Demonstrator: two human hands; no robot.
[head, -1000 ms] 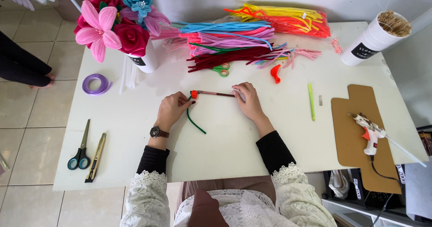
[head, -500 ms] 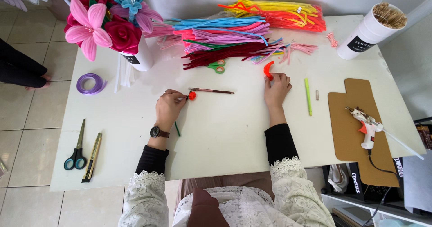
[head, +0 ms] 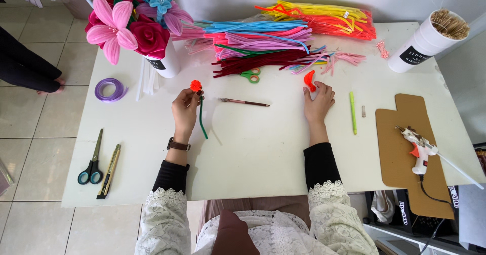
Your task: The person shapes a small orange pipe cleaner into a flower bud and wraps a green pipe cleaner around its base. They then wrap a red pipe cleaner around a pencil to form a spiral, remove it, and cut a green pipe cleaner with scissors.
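My left hand [head: 185, 111] holds a green pipe-cleaner stem [head: 202, 118] topped with a small orange bud [head: 196, 85], lifted upright over the white table [head: 253, 149]. My right hand [head: 318, 102] rests on the table with its fingers on a curled orange petal piece [head: 309, 79]. A thin brown pencil-like stick [head: 244, 102] lies on the table between my hands. Just beyond it lies a heap of coloured pipe cleaners [head: 273, 42], and green-handled scissors [head: 250, 75] sit at its near edge.
A white vase of pink, red and blue flowers [head: 134, 25] stands far left, a purple ribbon roll [head: 109, 89] beside it. Blue scissors [head: 92, 160] and a utility knife [head: 110, 170] lie left. A glue gun [head: 417, 146] rests on cardboard [head: 405, 149]; a white tub of sticks [head: 430, 40] stands far right.
My right hand left the stick and reached to the orange petal piece. My left hand lifted the green stem with its orange bud off the stick, which now lies alone.
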